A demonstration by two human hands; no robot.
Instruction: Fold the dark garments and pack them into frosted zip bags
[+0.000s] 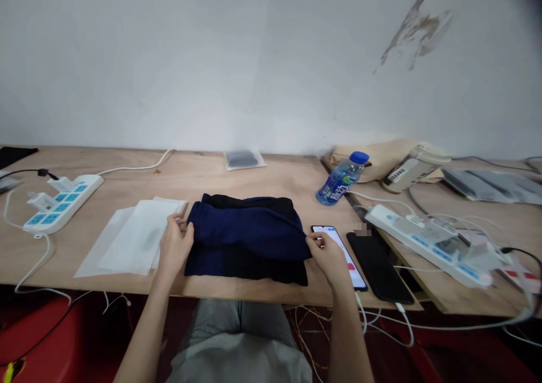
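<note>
A folded piece of navy and black fabric [249,230], perhaps a garment, lies on the table in front of me. Its navy layer is folded over and rests on a darker layer below. At the fabric's left edge, my left hand [174,244] has thumb and fingers closed on the navy layer. My right hand [328,253] pinches the right corner of that same layer, close to a lit phone [339,247]. Thin white translucent bags [131,236] lie just left of my left hand.
A blue-capped bottle [341,179] stands behind the phones. A black phone [379,267] and a power strip [427,244] with cables are at right. Another power strip [63,205] is at left. A small packet [244,159] lies near the wall, and a cup [412,168] at back right.
</note>
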